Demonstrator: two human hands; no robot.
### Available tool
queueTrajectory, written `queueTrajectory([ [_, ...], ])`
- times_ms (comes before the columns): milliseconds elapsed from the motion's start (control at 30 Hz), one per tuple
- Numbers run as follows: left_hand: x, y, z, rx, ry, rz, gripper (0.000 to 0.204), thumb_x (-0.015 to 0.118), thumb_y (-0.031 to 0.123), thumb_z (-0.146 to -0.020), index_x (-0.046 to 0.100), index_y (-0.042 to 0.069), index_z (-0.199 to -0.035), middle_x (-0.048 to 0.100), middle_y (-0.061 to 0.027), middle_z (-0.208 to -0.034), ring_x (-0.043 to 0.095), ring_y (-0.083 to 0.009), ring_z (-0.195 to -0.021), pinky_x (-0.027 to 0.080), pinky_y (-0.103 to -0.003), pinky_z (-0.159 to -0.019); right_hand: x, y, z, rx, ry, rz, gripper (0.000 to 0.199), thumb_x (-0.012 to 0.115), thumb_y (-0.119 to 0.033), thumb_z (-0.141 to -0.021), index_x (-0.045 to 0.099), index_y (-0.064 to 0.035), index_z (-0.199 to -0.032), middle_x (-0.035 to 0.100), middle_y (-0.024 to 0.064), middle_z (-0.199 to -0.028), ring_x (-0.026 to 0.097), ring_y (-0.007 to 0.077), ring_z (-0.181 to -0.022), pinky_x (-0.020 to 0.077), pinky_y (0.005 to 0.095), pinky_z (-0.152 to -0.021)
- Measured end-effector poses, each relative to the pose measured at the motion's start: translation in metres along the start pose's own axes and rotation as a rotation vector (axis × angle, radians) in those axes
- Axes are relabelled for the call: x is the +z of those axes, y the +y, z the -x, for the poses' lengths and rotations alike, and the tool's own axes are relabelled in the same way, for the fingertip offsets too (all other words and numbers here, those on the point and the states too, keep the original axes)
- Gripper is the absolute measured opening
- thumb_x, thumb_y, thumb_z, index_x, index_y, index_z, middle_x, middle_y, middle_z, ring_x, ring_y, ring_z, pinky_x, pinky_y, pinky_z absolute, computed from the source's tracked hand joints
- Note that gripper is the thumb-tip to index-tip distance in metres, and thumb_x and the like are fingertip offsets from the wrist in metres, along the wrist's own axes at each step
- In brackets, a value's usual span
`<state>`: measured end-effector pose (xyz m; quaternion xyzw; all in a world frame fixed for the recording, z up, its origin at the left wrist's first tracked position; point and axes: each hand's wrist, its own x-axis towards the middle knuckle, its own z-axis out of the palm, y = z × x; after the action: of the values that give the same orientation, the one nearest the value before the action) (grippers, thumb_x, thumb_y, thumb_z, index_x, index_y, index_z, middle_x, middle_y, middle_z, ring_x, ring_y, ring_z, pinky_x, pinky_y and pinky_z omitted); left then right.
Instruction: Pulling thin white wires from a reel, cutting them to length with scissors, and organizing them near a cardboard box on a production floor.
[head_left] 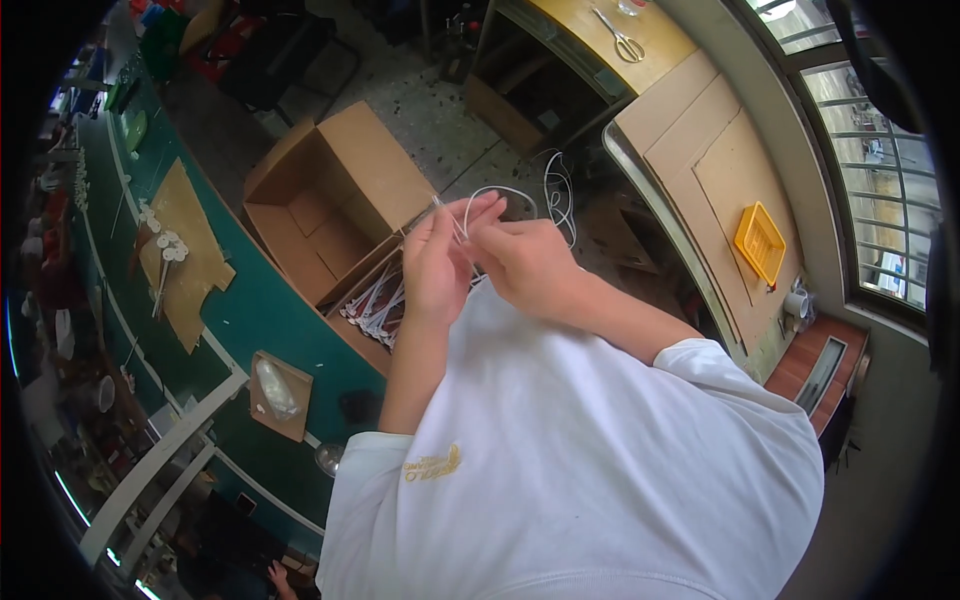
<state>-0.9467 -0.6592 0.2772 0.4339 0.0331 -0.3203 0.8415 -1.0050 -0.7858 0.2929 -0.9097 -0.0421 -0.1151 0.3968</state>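
In front of my chest, both hands work close together on a thin white cord. My left hand is closed, with the cord pinched between its thumb and fingers. Beside it my right hand is closed on the same cord, its fingertips touching the left fingers. A loop of cord rises above the fingers, and more loose cord hangs beyond my right hand. The exact pinch point is partly hidden. Below my left hand, several white cord bundles lie in a carton.
An open cardboard box stands left of my hands by the green table. On that table lie a cardboard sheet with white parts and a clear bag. To the right are scissors, flat cardboard and a yellow basket.
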Motion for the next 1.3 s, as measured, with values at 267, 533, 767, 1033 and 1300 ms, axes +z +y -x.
queueTrajectory([
  [267,-0.078,0.056,-0.018,0.18,0.066,0.55,0.03,0.039,0.02,-0.102,0.038,0.009,-0.074,0.024,0.0019,-0.06,0.022,-0.009,-0.051,0.025,-0.025,-0.052,-0.057,0.048,0.007,0.215,-0.479,-0.188,0.019,0.054,-0.014,-0.092,0.056,0.0009,-0.081,0.053,0.0199,-0.066,0.051,0.0363,-0.062,0.0416,0.0404,-0.059],
  [533,-0.272,0.173,-0.009,0.455,0.343,0.351,0.031,0.037,0.015,-0.099,0.034,0.01,-0.068,0.023,0.0014,-0.057,0.022,-0.0095,-0.049,0.02,-0.025,-0.045,-0.227,0.206,0.14,0.921,-0.291,-0.808,0.021,0.056,-0.016,-0.094,0.055,-0.0056,-0.076,0.041,-0.0059,-0.061,0.034,0.0048,-0.052,0.028,0.0209,-0.049],
  [767,-0.326,0.23,0.001,0.63,0.572,0.181,0.029,0.037,0.013,-0.099,0.032,0.01,-0.07,0.021,0.0009,-0.057,0.021,-0.01,-0.047,0.02,-0.026,-0.044,-0.323,0.232,0.274,1.167,0.065,-0.674,0.011,0.066,-0.008,-0.084,0.063,-0.0065,-0.073,0.054,-0.0018,-0.061,0.042,0.0065,-0.051,0.0327,0.0206,-0.049],
  [1033,-0.379,0.341,0.01,0.787,0.667,-0.034,0.024,0.044,0.004,-0.087,0.031,0.01,-0.069,0.022,-0.001,-0.059,0.02,-0.0134,-0.049,0.021,-0.029,-0.046,-0.36,0.201,0.356,1.364,0.288,-0.374,0.009,0.067,-0.003,-0.082,0.065,-0.0053,-0.074,0.052,-0.0031,-0.061,0.043,0.0076,-0.049,0.033,0.0221,-0.048],
  [1300,-0.447,0.393,-0.078,0.716,1.009,-0.517,0.017,0.052,0.011,-0.086,0.053,-0.001,-0.074,0.051,-0.0139,-0.068,0.049,-0.0279,-0.057,0.045,-0.04,-0.056,-0.356,0.185,0.414,1.572,0.588,0.571,0.018,0.078,-0.022,-0.073,0.074,-0.0062,-0.08,0.069,0.0031,-0.069,0.062,0.0102,-0.062,0.0498,0.0265,-0.063],
])
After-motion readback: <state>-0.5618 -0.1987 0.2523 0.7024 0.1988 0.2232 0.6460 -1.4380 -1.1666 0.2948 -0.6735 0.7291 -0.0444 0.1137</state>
